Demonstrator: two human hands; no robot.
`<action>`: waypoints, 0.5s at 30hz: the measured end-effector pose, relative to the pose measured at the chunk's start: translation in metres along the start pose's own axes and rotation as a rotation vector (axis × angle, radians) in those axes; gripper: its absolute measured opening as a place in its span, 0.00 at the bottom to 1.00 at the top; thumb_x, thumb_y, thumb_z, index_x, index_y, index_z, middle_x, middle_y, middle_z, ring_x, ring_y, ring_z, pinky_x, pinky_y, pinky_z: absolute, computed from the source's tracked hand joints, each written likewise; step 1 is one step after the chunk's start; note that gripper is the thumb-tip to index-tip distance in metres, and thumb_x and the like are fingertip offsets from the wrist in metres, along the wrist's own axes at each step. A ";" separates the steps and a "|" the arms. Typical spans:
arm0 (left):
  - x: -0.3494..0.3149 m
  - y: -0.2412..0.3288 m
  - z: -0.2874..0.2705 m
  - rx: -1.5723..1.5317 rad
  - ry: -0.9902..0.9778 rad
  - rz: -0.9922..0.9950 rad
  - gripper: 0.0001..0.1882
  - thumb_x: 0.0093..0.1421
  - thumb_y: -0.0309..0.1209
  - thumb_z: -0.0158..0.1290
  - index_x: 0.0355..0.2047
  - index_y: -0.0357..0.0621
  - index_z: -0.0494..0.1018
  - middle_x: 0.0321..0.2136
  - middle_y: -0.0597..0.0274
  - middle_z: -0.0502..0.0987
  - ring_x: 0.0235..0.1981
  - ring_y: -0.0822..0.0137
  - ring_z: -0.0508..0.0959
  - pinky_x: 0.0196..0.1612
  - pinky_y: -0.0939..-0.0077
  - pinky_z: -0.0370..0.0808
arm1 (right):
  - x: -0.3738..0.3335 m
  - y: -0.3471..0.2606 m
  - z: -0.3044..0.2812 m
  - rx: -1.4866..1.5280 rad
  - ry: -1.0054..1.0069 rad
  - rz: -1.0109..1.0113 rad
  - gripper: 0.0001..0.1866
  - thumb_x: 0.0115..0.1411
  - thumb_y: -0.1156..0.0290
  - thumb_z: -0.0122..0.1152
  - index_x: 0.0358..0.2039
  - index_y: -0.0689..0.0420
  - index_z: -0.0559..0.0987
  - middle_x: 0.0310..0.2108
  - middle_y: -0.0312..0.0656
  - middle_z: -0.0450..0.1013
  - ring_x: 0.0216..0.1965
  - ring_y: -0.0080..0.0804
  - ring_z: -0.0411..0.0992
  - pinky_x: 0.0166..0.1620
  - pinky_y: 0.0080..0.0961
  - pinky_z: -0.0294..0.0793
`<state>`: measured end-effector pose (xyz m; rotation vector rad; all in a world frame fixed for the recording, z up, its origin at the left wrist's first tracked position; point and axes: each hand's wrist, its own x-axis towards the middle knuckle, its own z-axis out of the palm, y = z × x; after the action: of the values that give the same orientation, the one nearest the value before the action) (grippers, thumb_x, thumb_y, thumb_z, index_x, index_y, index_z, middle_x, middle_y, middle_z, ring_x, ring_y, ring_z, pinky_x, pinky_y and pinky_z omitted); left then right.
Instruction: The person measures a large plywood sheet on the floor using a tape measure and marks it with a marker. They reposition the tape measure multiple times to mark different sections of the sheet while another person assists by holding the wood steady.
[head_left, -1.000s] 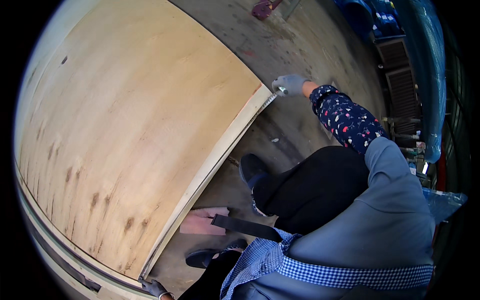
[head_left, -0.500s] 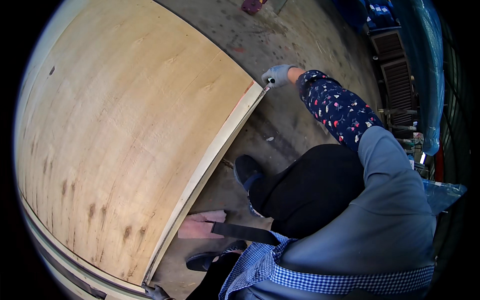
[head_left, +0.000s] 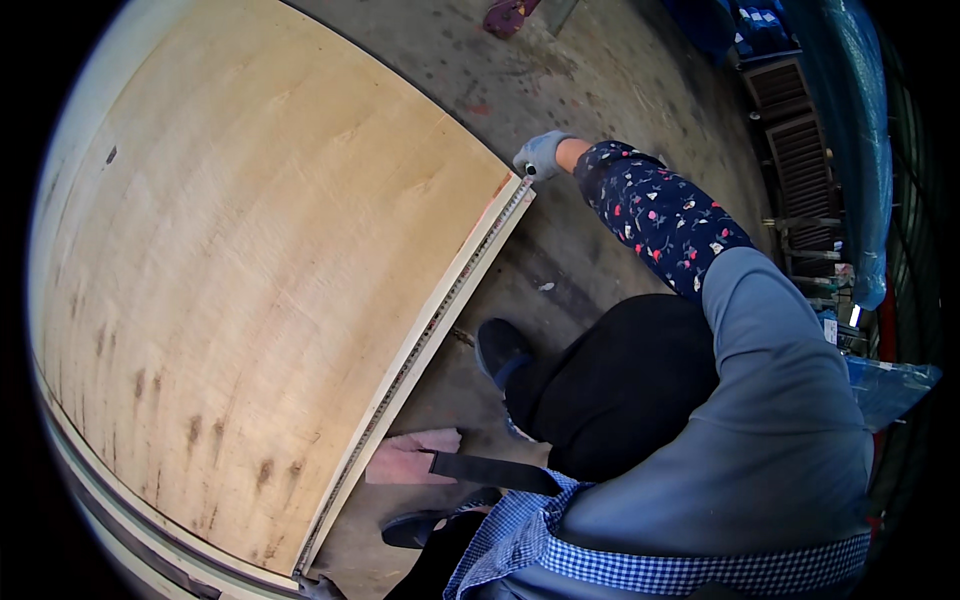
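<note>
A large pale plywood panel (head_left: 250,270) fills the left side, with a light strip of wood along its near edge. A marked measuring tape (head_left: 430,328) runs along that edge from corner to corner. At the far upper corner my right hand (head_left: 541,156), in a grey glove, is closed on the tape measure; a small dark round part shows at its fingers. My left hand (head_left: 320,588), in a darker-looking glove, is closed at the tape's lower end by the bottom corner, partly cut off by the picture's rim.
My shoes stand on the stained concrete floor (head_left: 600,90) close to the panel's edge. A pink cloth (head_left: 410,457) is near my feet, with a dark strap across it. Dark slatted crates (head_left: 795,165) and a blue plastic-wrapped bundle (head_left: 850,150) line the right side.
The tape now lies along the panel's edge with its markings facing up, where the edge showed a plain pale strip before. My right hand has shifted slightly left.
</note>
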<state>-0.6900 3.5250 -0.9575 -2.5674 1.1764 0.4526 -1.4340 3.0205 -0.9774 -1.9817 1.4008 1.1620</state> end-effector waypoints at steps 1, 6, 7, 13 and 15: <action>0.000 0.000 0.001 -0.003 -0.005 -0.009 0.21 0.55 0.30 0.48 0.47 0.31 0.71 0.43 0.36 0.74 0.47 0.43 0.73 0.54 0.58 0.69 | 0.000 0.000 -0.001 -0.008 -0.001 -0.001 0.18 0.50 0.62 0.61 0.43 0.48 0.77 0.41 0.41 0.76 0.45 0.42 0.73 0.45 0.38 0.72; 0.005 -0.031 0.022 0.098 -0.018 0.040 0.20 0.56 0.30 0.47 0.47 0.31 0.71 0.43 0.37 0.74 0.47 0.44 0.73 0.54 0.59 0.68 | -0.002 -0.008 -0.001 -0.007 0.007 0.017 0.19 0.49 0.62 0.62 0.43 0.47 0.77 0.41 0.40 0.77 0.45 0.43 0.74 0.45 0.38 0.72; 0.007 -0.041 0.029 0.143 -0.020 0.062 0.19 0.56 0.29 0.47 0.47 0.31 0.71 0.42 0.38 0.74 0.47 0.44 0.73 0.54 0.59 0.68 | -0.005 -0.010 -0.002 -0.012 0.023 0.015 0.19 0.49 0.62 0.62 0.43 0.48 0.77 0.41 0.40 0.77 0.45 0.43 0.74 0.44 0.39 0.72; 0.023 -0.125 0.092 0.565 -0.095 0.276 0.19 0.58 0.30 0.46 0.47 0.33 0.71 0.42 0.41 0.74 0.47 0.45 0.72 0.55 0.61 0.67 | -0.010 -0.013 -0.006 -0.022 0.014 0.035 0.18 0.50 0.62 0.61 0.44 0.46 0.77 0.41 0.42 0.77 0.45 0.43 0.74 0.44 0.40 0.72; 0.024 -0.122 0.092 0.517 -0.093 0.239 0.19 0.58 0.30 0.45 0.47 0.34 0.71 0.42 0.42 0.74 0.47 0.45 0.72 0.54 0.62 0.67 | -0.008 -0.005 0.005 -0.027 0.031 0.029 0.18 0.50 0.62 0.60 0.44 0.46 0.77 0.41 0.42 0.76 0.45 0.43 0.74 0.44 0.40 0.72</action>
<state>-0.5961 3.6200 -1.0361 -1.9609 1.3625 0.2677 -1.4318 3.0302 -0.9742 -2.0130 1.4409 1.1734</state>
